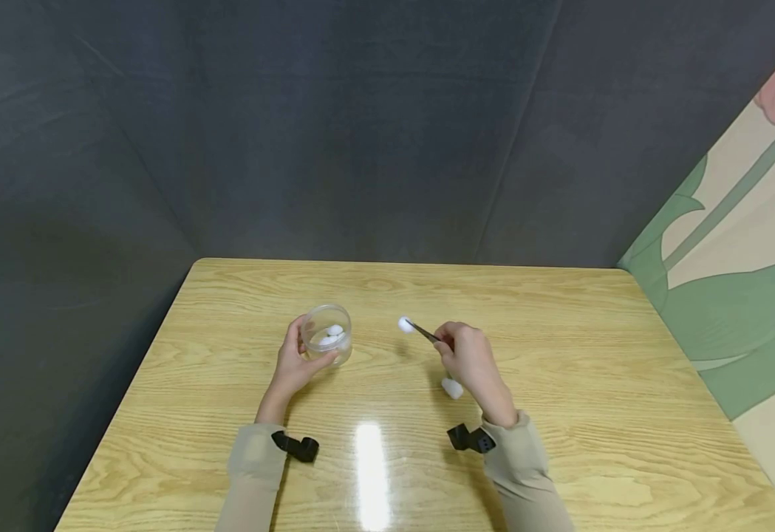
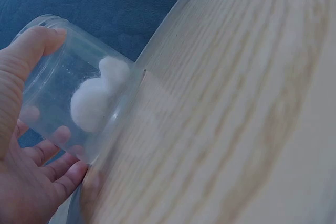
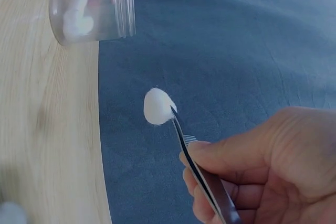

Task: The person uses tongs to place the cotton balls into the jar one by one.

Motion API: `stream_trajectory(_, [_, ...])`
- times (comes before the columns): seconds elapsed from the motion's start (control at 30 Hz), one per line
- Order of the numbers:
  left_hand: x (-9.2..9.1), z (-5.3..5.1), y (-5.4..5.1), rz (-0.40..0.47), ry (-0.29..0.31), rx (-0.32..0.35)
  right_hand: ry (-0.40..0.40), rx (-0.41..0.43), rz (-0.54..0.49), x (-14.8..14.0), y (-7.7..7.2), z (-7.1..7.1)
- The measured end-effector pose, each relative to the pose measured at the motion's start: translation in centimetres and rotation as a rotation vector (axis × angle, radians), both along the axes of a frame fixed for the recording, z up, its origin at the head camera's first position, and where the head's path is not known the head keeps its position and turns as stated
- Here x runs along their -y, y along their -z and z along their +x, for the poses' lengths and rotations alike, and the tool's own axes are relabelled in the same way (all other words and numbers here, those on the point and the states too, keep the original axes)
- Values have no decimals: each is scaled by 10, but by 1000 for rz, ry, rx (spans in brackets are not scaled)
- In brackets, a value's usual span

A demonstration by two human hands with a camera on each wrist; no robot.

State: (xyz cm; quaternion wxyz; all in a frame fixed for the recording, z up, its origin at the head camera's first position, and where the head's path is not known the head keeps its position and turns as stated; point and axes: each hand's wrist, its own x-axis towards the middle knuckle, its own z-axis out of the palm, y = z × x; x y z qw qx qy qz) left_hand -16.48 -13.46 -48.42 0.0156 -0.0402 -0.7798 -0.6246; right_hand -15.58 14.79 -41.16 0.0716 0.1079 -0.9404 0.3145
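My left hand (image 1: 296, 367) grips a clear plastic jar (image 1: 343, 353) around its side, thumb on one side and fingers on the other. The jar stands upright on the table with its mouth uncovered. Inside it, at the bottom, lie cotton balls (image 2: 89, 103). My right hand (image 1: 470, 358) pinches a pair of metal tweezers (image 3: 195, 166). Their tips hold one cotton ball (image 3: 157, 107) in the air, to the right of the jar and apart from it. Below the right hand, more white cotton (image 1: 452, 388) lies on the table, partly hidden by that hand in the head view.
The wooden table (image 1: 227, 295) has its far edge against a dark cloth (image 1: 360, 148). A flower-patterned cloth (image 1: 746, 310) hangs at the right. Each wrist wears a black camera, such as the one by the left sleeve (image 1: 254, 458).
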Motion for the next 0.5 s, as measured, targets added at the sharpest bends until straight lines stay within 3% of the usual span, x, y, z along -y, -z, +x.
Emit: stream_trajectory(0.5, [0,-1,2,0,1,-9,6,23,-48,14,-2,0])
